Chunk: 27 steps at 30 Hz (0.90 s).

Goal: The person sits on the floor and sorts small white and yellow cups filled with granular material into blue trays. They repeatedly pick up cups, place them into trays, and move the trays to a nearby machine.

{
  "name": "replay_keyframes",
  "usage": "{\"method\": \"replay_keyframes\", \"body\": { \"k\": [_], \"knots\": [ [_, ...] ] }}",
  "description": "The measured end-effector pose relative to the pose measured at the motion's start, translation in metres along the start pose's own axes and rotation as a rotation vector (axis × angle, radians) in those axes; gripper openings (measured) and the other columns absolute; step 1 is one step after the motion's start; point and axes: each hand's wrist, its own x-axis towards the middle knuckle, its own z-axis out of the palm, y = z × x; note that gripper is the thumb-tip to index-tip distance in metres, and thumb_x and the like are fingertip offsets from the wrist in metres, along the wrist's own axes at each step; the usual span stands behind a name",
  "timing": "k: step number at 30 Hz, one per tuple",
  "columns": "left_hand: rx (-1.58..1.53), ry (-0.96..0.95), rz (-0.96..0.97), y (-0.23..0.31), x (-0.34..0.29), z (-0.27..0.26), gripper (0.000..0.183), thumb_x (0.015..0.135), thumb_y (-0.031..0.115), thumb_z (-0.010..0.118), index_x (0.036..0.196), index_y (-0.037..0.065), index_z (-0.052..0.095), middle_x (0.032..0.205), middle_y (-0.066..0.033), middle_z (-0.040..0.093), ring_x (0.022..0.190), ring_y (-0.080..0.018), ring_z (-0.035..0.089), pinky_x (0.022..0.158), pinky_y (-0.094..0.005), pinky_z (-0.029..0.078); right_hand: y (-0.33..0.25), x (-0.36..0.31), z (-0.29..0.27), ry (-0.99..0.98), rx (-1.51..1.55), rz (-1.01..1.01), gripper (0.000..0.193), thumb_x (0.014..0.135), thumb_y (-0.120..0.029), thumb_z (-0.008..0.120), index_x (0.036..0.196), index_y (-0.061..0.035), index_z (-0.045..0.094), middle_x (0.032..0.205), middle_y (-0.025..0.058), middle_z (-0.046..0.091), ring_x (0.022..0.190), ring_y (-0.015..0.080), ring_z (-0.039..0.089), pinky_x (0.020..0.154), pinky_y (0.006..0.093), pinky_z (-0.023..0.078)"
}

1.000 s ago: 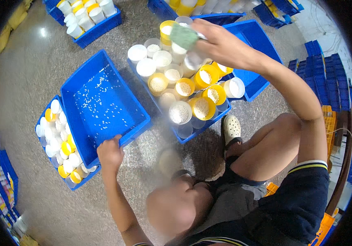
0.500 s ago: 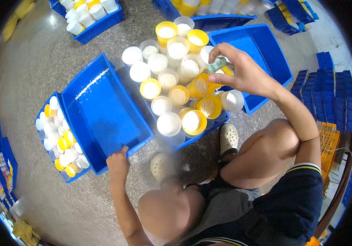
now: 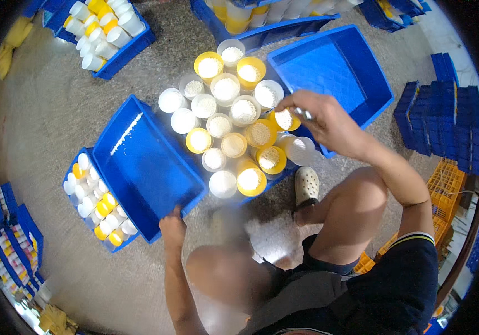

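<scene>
My left hand (image 3: 172,228) is closed around the near rim of a shallow blue crate (image 3: 153,173); a thin line of white grains lies inside its far end. Over the right side of a cluster of cups, my right hand (image 3: 329,123) pinches a small, pale, shiny object (image 3: 303,113) whose kind I cannot make out. Just below those fingers is a yellow cup (image 3: 284,119), partly hidden. Several white cups (image 3: 226,89) and yellow cups (image 3: 260,134) stand close together, filled with white or cream-coloured pellets. A translucent cup (image 3: 300,151) leans at the right edge of the cluster.
Another blue crate (image 3: 329,67) lies at the far right. Crates of stacked cups stand at the far left (image 3: 118,53), the back (image 3: 262,33) and beside the left crate (image 3: 103,204). Stacked blue crates (image 3: 440,117) and orange crates (image 3: 446,181) flank my right. My shoe (image 3: 306,187) is near the cups.
My right hand has come down closer to the cups, and its fingers have turned downward with the small object. My left hand stays on the crate rim. The whole view has shifted slightly.
</scene>
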Motion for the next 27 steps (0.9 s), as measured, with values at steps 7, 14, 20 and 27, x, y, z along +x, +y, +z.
{"method": "replay_keyframes", "body": {
  "k": [7,14,20,27],
  "knots": [
    [-0.078,-0.117,-0.078,0.043,-0.020,-0.187,0.028,0.078,0.000,0.059,0.100,0.008,0.072,0.076,-0.0230,0.069,0.069,-0.0416,0.068,0.062,-0.0521,0.054,-0.129,-0.063,-0.079,-0.206,0.263,0.537,0.031,0.091,-0.033,0.072,0.098,-0.0030,0.070,0.096,0.0157,0.071,0.091,0.0315,0.069,0.083,0.0409,0.055],
    [0.073,-0.218,0.078,0.130,-0.129,-0.394,0.013,0.085,0.008,0.058,0.090,0.011,0.070,0.071,-0.0179,0.069,0.064,-0.0363,0.069,0.058,-0.0496,0.054,-0.324,-0.071,-0.094,-0.175,0.134,0.725,0.060,0.091,-0.054,0.064,0.116,0.0001,0.067,0.120,0.0247,0.066,0.108,0.0339,0.067,0.089,0.0458,0.054],
    [-0.190,-0.211,0.441,0.198,-0.185,-0.544,0.009,0.082,0.011,0.061,0.088,0.009,0.068,0.076,-0.0180,0.071,0.071,-0.0372,0.071,0.062,-0.0495,0.055,-0.429,-0.085,-0.138,-0.244,0.118,1.076,0.069,0.087,-0.042,0.072,0.135,0.0026,0.053,0.115,0.0325,0.065,0.105,0.0452,0.066,0.093,0.0484,0.053],
    [-0.421,-0.626,0.962,0.271,-0.194,-0.634,0.035,0.083,0.021,0.070,0.115,0.006,0.067,0.112,-0.0212,0.070,0.103,-0.0376,0.068,0.085,-0.0468,0.054,-0.508,-0.235,-0.202,0.249,-0.056,1.374,0.031,0.080,-0.022,0.064,0.092,0.0054,0.072,0.094,0.0327,0.068,0.092,0.0446,0.069,0.084,0.0511,0.055]
  ]
}}
